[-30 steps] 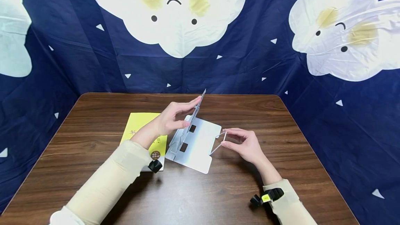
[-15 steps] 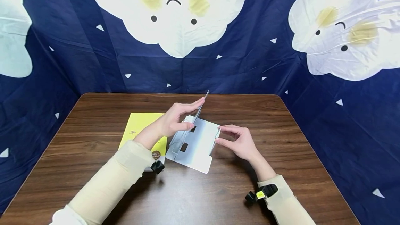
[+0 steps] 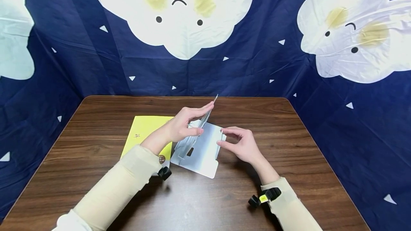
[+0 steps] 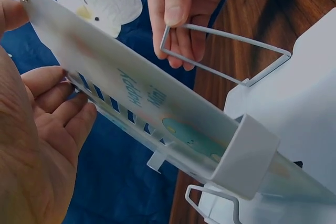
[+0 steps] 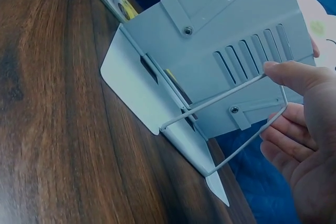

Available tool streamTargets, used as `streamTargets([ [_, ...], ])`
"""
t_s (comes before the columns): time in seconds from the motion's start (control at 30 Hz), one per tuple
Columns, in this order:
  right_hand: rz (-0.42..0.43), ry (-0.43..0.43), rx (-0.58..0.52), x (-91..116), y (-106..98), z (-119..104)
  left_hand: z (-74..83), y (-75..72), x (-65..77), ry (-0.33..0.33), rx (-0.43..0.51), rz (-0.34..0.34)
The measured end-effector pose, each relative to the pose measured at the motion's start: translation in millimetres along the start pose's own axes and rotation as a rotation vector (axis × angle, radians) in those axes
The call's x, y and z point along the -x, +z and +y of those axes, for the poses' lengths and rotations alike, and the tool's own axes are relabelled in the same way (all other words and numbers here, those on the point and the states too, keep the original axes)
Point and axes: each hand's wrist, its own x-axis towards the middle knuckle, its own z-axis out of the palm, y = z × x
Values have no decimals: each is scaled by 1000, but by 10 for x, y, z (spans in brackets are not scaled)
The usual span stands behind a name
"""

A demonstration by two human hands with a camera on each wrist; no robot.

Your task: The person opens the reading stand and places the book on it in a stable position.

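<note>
Likely light and stiff, the folding bookstand suits an edge hold. Left hand grips its panel; right hand pinches its wire leg.

The person wears cream fabric sleeves and boxy black wrist cameras, the right with a yellow rectangular label.
</note>
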Motion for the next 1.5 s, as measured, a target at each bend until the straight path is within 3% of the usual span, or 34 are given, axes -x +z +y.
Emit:
streamTargets([
  [0.3, 11, -2, -10, -25, 41, 222, 92, 77, -55, -28, -7, -33],
  [1.0, 7, -53, -22, -57, 103, 252, 179, 242, -164, -81, -47, -72],
  [1.3, 16, -32, -13, -60, 123, -77, 201, 330, -194, -124, -125, -94],
  [1.5, 21, -54, 24, -60, 115, 224, 239, 394, -203, -180, -152, -126],
])
